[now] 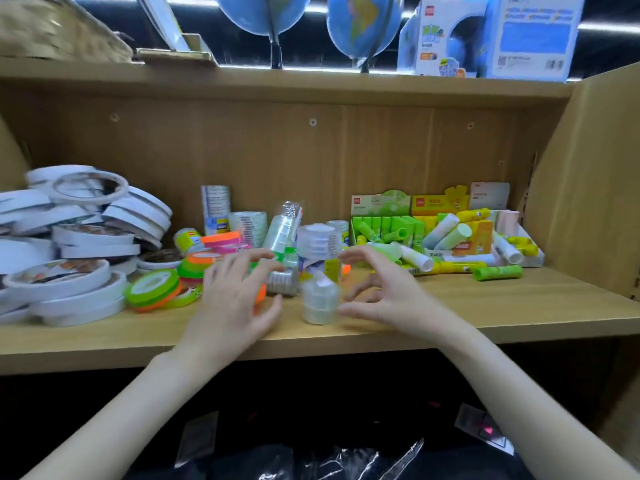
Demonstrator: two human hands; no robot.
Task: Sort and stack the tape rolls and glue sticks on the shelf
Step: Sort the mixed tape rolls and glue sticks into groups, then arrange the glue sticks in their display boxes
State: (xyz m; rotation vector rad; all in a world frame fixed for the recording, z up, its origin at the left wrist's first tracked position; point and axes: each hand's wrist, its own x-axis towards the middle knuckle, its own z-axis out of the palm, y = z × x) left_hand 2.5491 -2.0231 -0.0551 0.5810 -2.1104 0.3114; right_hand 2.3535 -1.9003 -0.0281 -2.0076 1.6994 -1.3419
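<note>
A short stack of clear tape rolls (320,304) stands near the front of the wooden shelf (485,317), between my two hands. My left hand (235,299) hovers just left of it with loosely spread fingers, holding nothing. On the other side, my right hand (377,292) is relaxed and touches nothing. Behind them stand taller wrapped packs of clear tape (317,244). Neon green, orange and pink tape rolls (156,289) lie to the left. Green and yellow glue sticks (450,244) lie loose and in display boxes at the right.
A big heap of white tape rolls (69,244) fills the shelf's left end. The shelf's side wall (588,188) closes the right. Globes (363,26) and a boxed globe (491,36) stand on the board above. Plastic-wrapped items lie in the dark space below.
</note>
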